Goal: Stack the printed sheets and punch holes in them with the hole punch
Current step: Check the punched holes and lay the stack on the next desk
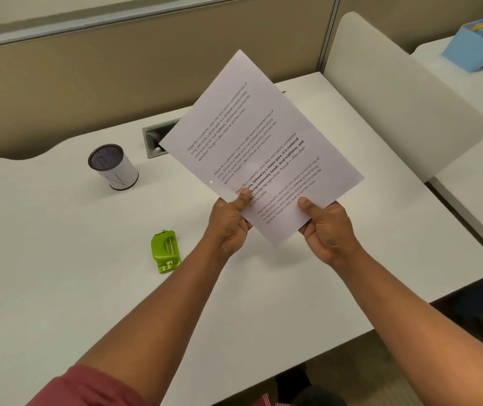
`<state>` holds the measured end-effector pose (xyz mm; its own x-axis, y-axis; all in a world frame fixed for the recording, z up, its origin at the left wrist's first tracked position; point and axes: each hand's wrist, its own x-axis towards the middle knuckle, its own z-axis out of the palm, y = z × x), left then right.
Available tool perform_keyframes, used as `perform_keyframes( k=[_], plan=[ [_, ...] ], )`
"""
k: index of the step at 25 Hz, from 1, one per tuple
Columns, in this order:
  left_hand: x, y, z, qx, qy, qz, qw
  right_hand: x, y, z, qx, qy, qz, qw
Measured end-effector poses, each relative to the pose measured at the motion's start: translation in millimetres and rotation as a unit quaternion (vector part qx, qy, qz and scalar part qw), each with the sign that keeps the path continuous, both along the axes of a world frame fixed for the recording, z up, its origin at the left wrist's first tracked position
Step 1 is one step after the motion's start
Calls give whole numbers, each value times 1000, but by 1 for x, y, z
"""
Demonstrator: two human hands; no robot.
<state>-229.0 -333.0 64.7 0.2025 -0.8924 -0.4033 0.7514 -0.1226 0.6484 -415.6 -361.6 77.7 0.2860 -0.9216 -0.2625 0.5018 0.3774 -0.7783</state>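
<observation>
I hold the printed sheets (259, 142) up above the white desk (58, 273), tilted with the top corner pointing away. My left hand (228, 224) pinches the lower left edge with the thumb on the printed side. My right hand (326, 227) grips the bottom edge, thumb on top as well. A small hole shows near the left edge of the paper. The green hole punch (165, 252) lies on the desk to the left of my left forearm, untouched.
A white cylindrical pen holder with a dark mesh top (112, 166) stands at the back left. A grey cable slot (158, 139) sits behind the sheets. A white divider panel (395, 92) borders the right side; a blue organiser (477, 42) sits beyond it.
</observation>
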Motion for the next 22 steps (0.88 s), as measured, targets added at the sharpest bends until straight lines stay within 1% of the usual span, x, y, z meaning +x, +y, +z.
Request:
perform_keyframes(
  k=[3, 6, 10, 12, 14, 16, 17, 20, 22],
  plan=[
    [-2, 1, -1, 20, -6, -8, 1000, -4, -4, 0, -8, 31, -6, 999],
    [4, 1, -4, 46, -31, -15, 998, -14, -11, 1, -36, 70, -11, 997],
    [45, 0, -7, 73, -76, 53, 993, -47, -26, 0, -66, 138, 17, 988],
    [72, 3, -7, 77, -127, 59, 987, -64, -31, -3, -77, 184, 39, 979],
    [92, 6, -5, 85, -225, 31, 970, -74, -34, -4, -92, 224, 56, 968],
    [103, 3, 1, 87, -330, -34, 939, -78, -36, -5, -109, 255, 75, 958],
    [106, 1, 4, 79, -361, -70, 927, -78, -36, -4, -118, 271, 86, 952],
    [108, -5, 11, 52, -380, -137, 913, -75, -37, -2, -138, 305, 105, 936],
    [105, -5, 11, 38, -376, -138, 916, -71, -35, 0, -144, 313, 98, 934]
  ],
)
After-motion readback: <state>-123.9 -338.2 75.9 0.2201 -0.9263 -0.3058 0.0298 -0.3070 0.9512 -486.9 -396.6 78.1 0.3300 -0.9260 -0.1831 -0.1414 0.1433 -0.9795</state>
